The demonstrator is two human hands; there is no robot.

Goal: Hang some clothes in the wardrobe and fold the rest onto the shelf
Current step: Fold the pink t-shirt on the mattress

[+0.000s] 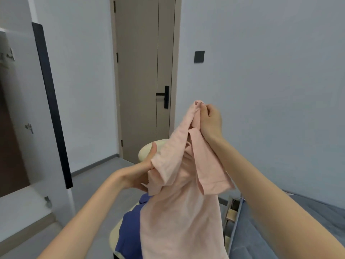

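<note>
Right hand [210,121] pinches the top of a pink garment [179,193], held aloft; left hand [141,171] grips its lower fold. The garment hides most of a cream chair [147,149] bearing blue clothing [128,228]; a closed door [144,71] stands behind, a grey bed [298,230] at right.

Two hands [138,174] [211,122], one pink garment [177,212], one blue garment [128,230], one cream chair [146,149], one door [138,71].

Ahead, pink garment [179,221] blocks — leftward, floor [89,184] open.
</note>
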